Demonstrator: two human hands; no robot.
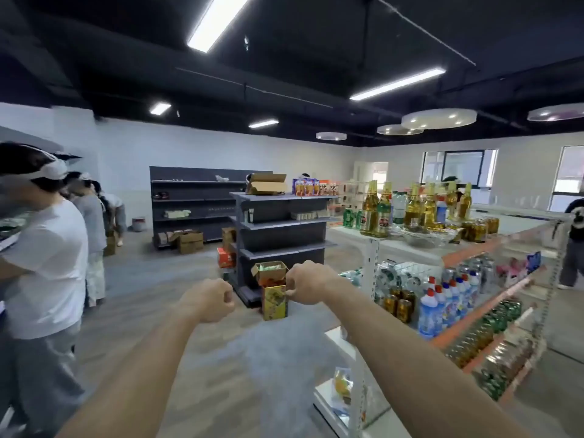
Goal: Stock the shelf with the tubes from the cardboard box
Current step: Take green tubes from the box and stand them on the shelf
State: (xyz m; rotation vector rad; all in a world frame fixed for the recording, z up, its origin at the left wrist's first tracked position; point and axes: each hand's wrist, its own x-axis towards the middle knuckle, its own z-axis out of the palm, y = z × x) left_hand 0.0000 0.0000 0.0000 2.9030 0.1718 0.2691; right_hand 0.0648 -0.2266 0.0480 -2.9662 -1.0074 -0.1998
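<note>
Left hand: the left hand (207, 300) is stretched out ahead with fingers curled into a loose fist, holding nothing.
Right hand: the right hand (308, 282) is also out ahead, fingers curled; whether its fingertips pinch anything I cannot tell.
Cardboard box: the open cardboard box (270, 271) lies beyond and between both hands, on top of a gold box (274, 300) on the floor; pale contents show inside, too small to name as tubes.
Shelf: the dark shelf (281, 227) stands just past the box, farther than either hand reaches; a few small items stand on its upper tier.
Step in hand: judged as the approach to the box.
Doing it well: close in and crouch, uncurl both hands, steady the box, since it perches on another, then lift tubes out.
</note>
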